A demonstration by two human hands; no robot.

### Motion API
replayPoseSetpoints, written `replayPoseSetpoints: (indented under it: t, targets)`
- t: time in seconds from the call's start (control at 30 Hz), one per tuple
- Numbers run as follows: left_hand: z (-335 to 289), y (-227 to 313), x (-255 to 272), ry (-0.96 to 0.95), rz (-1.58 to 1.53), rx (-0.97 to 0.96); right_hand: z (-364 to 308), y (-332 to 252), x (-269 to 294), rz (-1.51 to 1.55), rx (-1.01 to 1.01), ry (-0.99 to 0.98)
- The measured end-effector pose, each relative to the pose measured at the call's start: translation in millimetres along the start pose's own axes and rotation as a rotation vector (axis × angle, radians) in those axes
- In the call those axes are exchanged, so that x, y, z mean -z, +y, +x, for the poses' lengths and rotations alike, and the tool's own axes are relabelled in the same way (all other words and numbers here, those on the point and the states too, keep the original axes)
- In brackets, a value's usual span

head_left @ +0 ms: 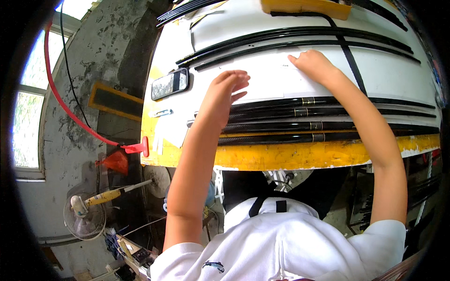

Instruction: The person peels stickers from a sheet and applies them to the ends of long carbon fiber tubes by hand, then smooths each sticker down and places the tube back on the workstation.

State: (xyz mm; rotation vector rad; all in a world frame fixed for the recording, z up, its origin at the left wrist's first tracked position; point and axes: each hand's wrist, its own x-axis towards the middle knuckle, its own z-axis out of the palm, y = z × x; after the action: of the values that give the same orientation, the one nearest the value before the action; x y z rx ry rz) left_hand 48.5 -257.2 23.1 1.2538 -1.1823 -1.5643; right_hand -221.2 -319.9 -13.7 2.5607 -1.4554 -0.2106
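Note:
My left hand [226,92] hovers above the white tabletop [258,89], its fingers apart with nothing between them. Farther right, my right hand [313,66] is closed at the edge of white sheets of paper [276,70]; whatever its fingertips hold, if anything, is too small to make out. Several glossy black tubes [276,126] with thin gold bands lie side by side along the near edge, below both hands. Beyond the hands lie more slim black rods [276,49]. A black strap [350,61] runs across these far rods and passes behind my right forearm.
Left of my left hand lies a phone [170,84], with a small light-blue tool [161,113] nearby. A red nozzle [138,147] on a red hose [70,110] hangs at the table's left corner. A yellow tray [307,7] stands at the far side; a fan [84,218] is lower left.

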Motion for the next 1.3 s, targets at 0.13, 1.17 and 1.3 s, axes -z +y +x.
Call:
replayPoseSetpoints:
  t: [0.13, 1.17, 1.3]
  targets:
    - [-35, -6, 5, -0.044, -0.101, 0.003, 2, -10, 6, 0.076, 0.034, -0.005]
    - [-119, -20, -67, -0.605, -0.872, -0.003, -140, -85, 114, 0.156, 0.048, 0.832]
    - [-128, 2, -93, -0.535, -0.930, 0.080, -178, -108, 120, 0.273, 0.036, 0.828]
